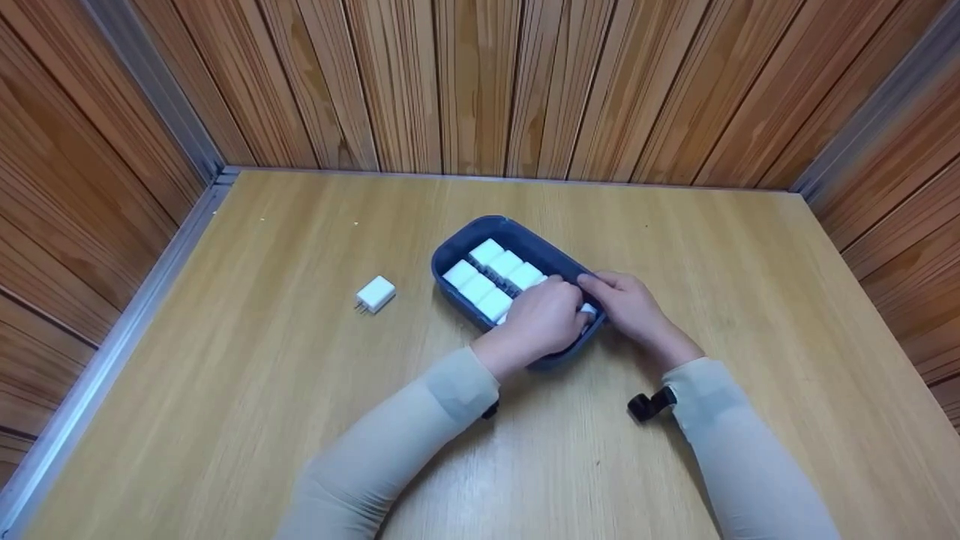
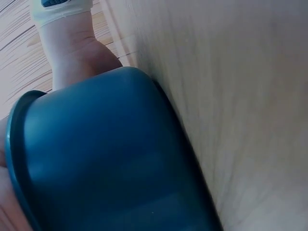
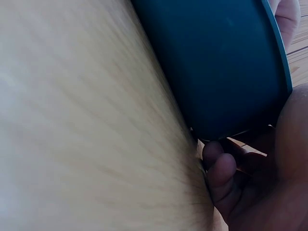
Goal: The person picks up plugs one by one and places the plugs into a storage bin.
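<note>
A dark blue plastic bin sits at a slant on the table, with white plug-like blocks in rows inside. My left hand reaches into its near right end, fingers bent down around a white block; the fingertips are mostly hidden. At the right end, my right hand grips the bin, thumb on the rim. The right wrist view shows curled right-hand fingers against the bin's outside. The bin's wall fills much of the left wrist view.
One white block with metal pins lies on the wooden table, left of the bin. Wood-panelled walls stand behind and at both sides. A metal rail runs along the left edge. A black wrist camera hangs by the right cuff.
</note>
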`<state>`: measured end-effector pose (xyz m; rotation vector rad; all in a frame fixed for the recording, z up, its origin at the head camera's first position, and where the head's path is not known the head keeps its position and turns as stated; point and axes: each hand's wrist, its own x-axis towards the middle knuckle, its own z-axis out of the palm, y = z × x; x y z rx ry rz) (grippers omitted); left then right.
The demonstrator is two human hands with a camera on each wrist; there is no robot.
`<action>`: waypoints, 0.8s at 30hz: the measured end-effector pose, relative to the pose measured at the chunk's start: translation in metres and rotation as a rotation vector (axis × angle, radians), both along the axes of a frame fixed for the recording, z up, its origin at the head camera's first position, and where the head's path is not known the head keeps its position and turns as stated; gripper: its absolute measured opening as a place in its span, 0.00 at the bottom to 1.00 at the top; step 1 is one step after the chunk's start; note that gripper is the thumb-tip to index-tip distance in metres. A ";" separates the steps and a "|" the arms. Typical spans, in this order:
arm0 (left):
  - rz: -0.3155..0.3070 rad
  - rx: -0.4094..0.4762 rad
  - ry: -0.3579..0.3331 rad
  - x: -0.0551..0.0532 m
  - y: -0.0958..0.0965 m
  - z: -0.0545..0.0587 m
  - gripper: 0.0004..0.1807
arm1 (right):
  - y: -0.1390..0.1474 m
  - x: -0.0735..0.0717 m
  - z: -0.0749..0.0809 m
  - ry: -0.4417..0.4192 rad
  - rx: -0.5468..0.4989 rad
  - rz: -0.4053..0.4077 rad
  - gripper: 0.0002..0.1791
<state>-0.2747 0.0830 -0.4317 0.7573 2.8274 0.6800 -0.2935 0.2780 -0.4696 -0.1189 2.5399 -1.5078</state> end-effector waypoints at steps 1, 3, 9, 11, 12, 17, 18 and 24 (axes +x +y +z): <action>-0.002 0.002 -0.004 0.000 0.000 0.000 0.16 | 0.000 0.000 0.000 -0.003 -0.001 -0.001 0.30; -0.009 0.006 -0.009 0.000 -0.001 0.000 0.17 | 0.000 0.000 0.000 -0.003 0.002 -0.002 0.30; -0.004 0.043 -0.020 -0.002 -0.006 0.002 0.16 | 0.000 0.000 -0.001 0.000 0.003 -0.007 0.29; 0.018 0.059 -0.035 -0.003 -0.009 0.003 0.16 | -0.001 0.000 0.000 -0.001 0.005 -0.008 0.29; 0.029 0.067 -0.041 -0.003 -0.011 0.005 0.16 | -0.001 -0.001 0.001 -0.001 0.006 -0.008 0.29; 0.067 0.102 -0.022 -0.005 -0.025 0.013 0.18 | -0.002 -0.001 0.002 0.012 0.029 -0.018 0.28; 0.072 0.113 -0.016 -0.005 -0.029 0.015 0.18 | -0.002 -0.001 0.002 0.007 0.031 -0.020 0.28; 0.103 0.201 0.010 -0.010 -0.058 0.026 0.18 | -0.001 0.000 0.004 -0.027 0.043 -0.014 0.31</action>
